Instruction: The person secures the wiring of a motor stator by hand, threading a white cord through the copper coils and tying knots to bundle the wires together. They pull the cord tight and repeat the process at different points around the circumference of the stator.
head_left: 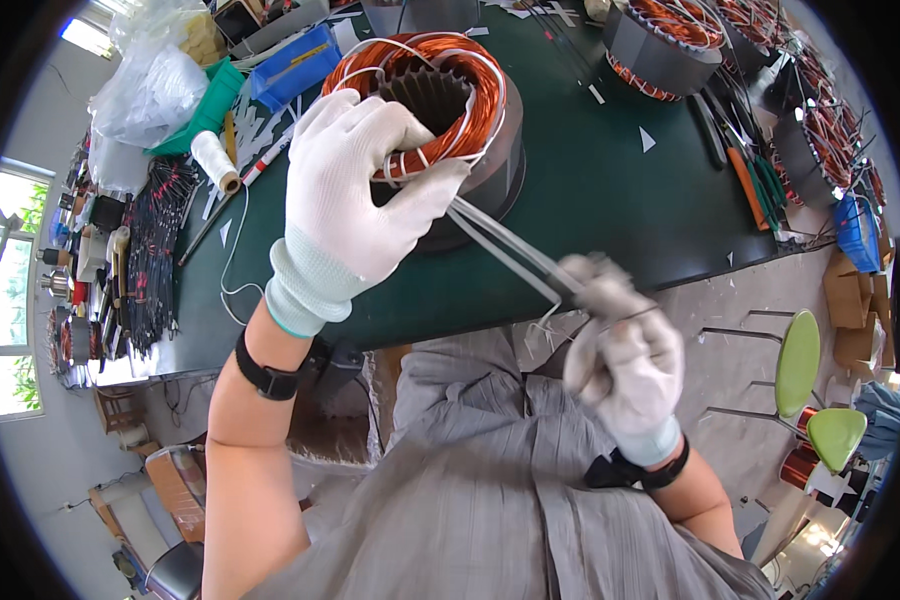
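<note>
A motor stator [508,150] with a grey steel core stands on the table, its orange copper winding [487,90] on top tied round with white cord. My left hand [355,185], in a white glove, is closed over the near left part of the winding, thumb at the outside and fingers reaching toward the bore. Doubled white cord [510,245] runs taut from beside the left thumb down to my right hand [630,365]. That gloved hand is closed on the cord in front of the table edge, its fingertips smeared by motion. A loose cord end dangles below.
More wound stators [665,50] stand at the back right, near orange-handled pliers [748,188]. A white thread spool [215,162], a marker [268,158], a blue tray [295,68] and a dark bundle of leads [160,260] lie at left. Green chairs [798,365] stand at right.
</note>
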Motion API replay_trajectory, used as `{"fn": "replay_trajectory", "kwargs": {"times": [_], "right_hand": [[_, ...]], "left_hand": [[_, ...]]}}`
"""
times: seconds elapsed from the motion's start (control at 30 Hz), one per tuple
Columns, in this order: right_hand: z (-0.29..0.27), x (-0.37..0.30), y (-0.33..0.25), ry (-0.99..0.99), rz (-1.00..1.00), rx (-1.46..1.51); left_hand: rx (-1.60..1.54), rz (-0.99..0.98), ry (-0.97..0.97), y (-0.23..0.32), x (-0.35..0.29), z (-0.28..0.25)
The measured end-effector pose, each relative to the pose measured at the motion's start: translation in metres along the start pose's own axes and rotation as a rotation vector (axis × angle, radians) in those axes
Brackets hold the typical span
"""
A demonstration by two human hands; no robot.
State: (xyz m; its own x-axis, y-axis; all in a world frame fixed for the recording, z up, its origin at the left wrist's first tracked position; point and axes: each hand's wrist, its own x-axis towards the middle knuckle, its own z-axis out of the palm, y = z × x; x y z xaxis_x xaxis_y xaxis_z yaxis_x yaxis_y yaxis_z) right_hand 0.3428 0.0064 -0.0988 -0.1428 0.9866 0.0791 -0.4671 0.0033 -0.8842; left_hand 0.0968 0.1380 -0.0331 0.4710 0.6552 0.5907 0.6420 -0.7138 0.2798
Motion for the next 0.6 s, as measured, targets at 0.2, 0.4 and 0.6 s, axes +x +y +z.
{"fn": "replay_trajectory", "kwargs": {"times": [0.2,0.4,0.6], "right_hand": [[0.022,0.063,-0.014,-0.067,-0.496,0.211],[-0.028,0.052,-0.009,0.592,-0.375,-0.216],[-0.009,0.033,-0.012,0.194,0.376,-0.262]], "left_hand": [[0.049,-0.019,0.04,0.001,-0.001,0.004],[0.022,0.009,0.127,-0.005,0.0,0.009],[0.088,0.0,0.121,0.005,0.001,0.011]]}}
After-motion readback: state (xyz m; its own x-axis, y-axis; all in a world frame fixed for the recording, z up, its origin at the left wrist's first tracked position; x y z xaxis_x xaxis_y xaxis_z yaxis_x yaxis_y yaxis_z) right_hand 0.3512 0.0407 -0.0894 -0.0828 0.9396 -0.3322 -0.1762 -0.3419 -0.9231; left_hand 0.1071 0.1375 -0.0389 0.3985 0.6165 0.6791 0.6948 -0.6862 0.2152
